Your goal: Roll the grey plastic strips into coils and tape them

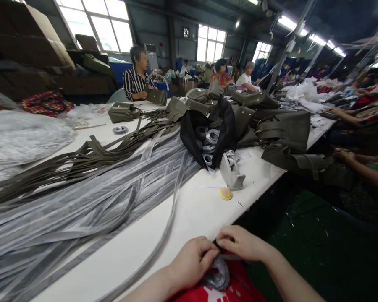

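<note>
Left hand (192, 262): fingers curled, pinching thin dark strip (227, 254)
Right hand (242, 243): closed on same strip; fingertips meeting left's
Strip axis: left-right, along table (192, 209) edge
Tape roll (218, 274): just beneath both hands, on red cloth (239, 290)
Black bag (222, 119): open; grey rolls (209, 140) inside

The tape roll (219, 274) in the grip of the left hand (192, 262) and right hand (241, 243) is shiny grey, against a red garment (239, 291). Beyond the grip the bench (189, 218) is white, with a yellow round pad (226, 193) on it. Further out, a black bag (222, 126) holds rolls (208, 138), grey as well. To the left of the grip lie silver-grey strips (82, 218) and olive-green straps (82, 157). The handbags (286, 130) to the far right are olive too. A person's shirt (132, 82) is striped black and white.
</note>
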`<action>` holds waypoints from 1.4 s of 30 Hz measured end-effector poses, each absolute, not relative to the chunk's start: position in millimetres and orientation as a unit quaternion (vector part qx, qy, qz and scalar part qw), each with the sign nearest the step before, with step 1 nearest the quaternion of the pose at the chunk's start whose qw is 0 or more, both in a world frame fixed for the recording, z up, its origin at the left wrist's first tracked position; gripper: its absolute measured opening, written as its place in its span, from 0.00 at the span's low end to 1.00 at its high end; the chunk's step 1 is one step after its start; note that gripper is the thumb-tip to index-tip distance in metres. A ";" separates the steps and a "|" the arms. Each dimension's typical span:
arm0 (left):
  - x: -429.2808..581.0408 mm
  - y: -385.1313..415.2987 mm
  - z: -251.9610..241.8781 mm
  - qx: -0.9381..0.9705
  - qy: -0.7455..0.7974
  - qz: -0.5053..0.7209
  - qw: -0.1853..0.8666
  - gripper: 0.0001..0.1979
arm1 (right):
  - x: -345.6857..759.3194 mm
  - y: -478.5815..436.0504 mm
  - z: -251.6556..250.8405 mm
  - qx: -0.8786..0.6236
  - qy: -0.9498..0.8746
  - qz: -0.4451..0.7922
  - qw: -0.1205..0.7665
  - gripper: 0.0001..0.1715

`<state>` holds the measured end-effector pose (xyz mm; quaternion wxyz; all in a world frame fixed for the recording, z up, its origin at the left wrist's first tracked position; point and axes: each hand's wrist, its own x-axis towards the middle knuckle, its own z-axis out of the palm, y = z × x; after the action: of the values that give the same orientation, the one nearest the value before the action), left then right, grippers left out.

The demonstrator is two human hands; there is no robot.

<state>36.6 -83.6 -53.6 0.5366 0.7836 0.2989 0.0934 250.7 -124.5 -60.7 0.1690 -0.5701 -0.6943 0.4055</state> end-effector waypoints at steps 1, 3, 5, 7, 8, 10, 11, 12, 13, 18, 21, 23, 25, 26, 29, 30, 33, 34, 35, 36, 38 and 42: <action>34.9 -83.4 -53.6 0.774 0.303 0.090 0.548 0.17 | 253.5 -112.6 -58.4 -0.597 -0.704 0.341 0.180 0.18; 33.4 -81.9 -53.4 0.747 0.311 0.074 0.583 0.17 | 257.8 -82.4 -55.5 -0.651 -0.711 0.201 0.174 0.16; 32.9 -80.2 -53.5 0.716 0.314 0.052 0.621 0.18 | 259.4 -49.1 -58.5 -0.692 -0.702 0.088 0.141 0.13; 32.0 -79.9 -54.3 0.687 0.314 0.039 0.655 0.21 | 258.3 -19.5 -67.5 -0.714 -0.691 0.026 0.113 0.13; 31.3 -80.6 -55.1 0.672 0.314 0.035 0.669 0.22 | 257.1 -7.4 -73.3 -0.717 -0.690 0.012 0.102 0.13; 30.3 -83.4 -58.2 0.650 0.329 0.042 0.683 0.25 | 254.9 10.9 -84.8 -0.713 -0.697 -0.013 0.075 0.10; 30.3 -85.3 -60.7 0.645 0.346 0.053 0.679 0.26 | 254.4 17.4 -89.6 -0.709 -0.702 -0.022 0.062 0.08; 30.6 -87.0 -63.7 0.644 0.365 0.067 0.669 0.26 | 254.4 22.5 -93.4 -0.704 -0.708 -0.030 0.052 0.08; 31.4 -88.6 -67.2 0.645 0.383 0.084 0.656 0.26 | 255.1 26.5 -96.1 -0.699 -0.712 -0.037 0.044 0.09; 38.0 -91.3 -81.5 0.636 0.425 0.135 0.630 0.25 | 263.6 34.7 -93.1 -0.695 -0.715 -0.063 0.041 0.12; 40.0 -90.7 -81.4 0.632 0.427 0.137 0.632 0.24 | 265.6 30.6 -82.6 -0.693 -0.715 -0.066 0.057 0.12; 39.4 -88.8 -77.6 0.632 0.427 0.145 0.630 0.23 | 261.5 22.4 -76.9 -0.688 -0.719 -0.066 0.070 0.12; 37.7 -85.9 -72.2 0.634 0.427 0.162 0.625 0.21 | 252.0 9.6 -76.0 -0.677 -0.729 -0.061 0.079 0.12; 36.6 -84.3 -69.5 0.633 0.427 0.169 0.623 0.21 | 245.7 1.9 -77.9 -0.670 -0.736 -0.056 0.082 0.11; 33.9 -81.4 -63.2 0.637 0.425 0.170 0.620 0.18 | 226.2 -21.3 -91.2 -0.650 -0.754 -0.034 0.093 0.10; 33.2 -81.3 -62.1 0.640 0.422 0.164 0.620 0.18 | 221.4 -27.6 -96.9 -0.646 -0.756 -0.027 0.101 0.10; 32.1 -82.7 -61.5 0.645 0.419 0.147 0.621 0.18 | 216.8 -38.0 -112.2 -0.644 -0.751 -0.009 0.144 0.09; 32.0 -83.2 -61.9 0.646 0.422 0.144 0.620 0.18 | 217.9 -38.8 -116.0 -0.646 -0.746 -0.004 0.160 0.08; 32.1 -83.6 -62.6 0.644 0.426 0.141 0.619 0.18 | 219.7 -38.6 -119.1 -0.648 -0.741 0.002 0.175 0.08; 32.3 -83.8 -63.3 0.644 0.429 0.139 0.618 0.18 | 221.7 -37.9 -121.5 -0.649 -0.737 0.008 0.188 0.07; 33.0 -83.7 -64.8 0.644 0.431 0.138 0.617 0.18 | 225.2 -36.3 -124.5 -0.650 -0.731 0.020 0.208 0.06; 34.4 -82.6 -67.9 0.645 0.429 0.140 0.617 0.18 | 228.9 -35.1 -124.4 -0.650 -0.725 0.037 0.227 0.06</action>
<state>34.4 -82.6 -67.9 0.6167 0.6453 0.4287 0.1399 228.9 -35.1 -124.4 0.2267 -0.6496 -0.7248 0.0370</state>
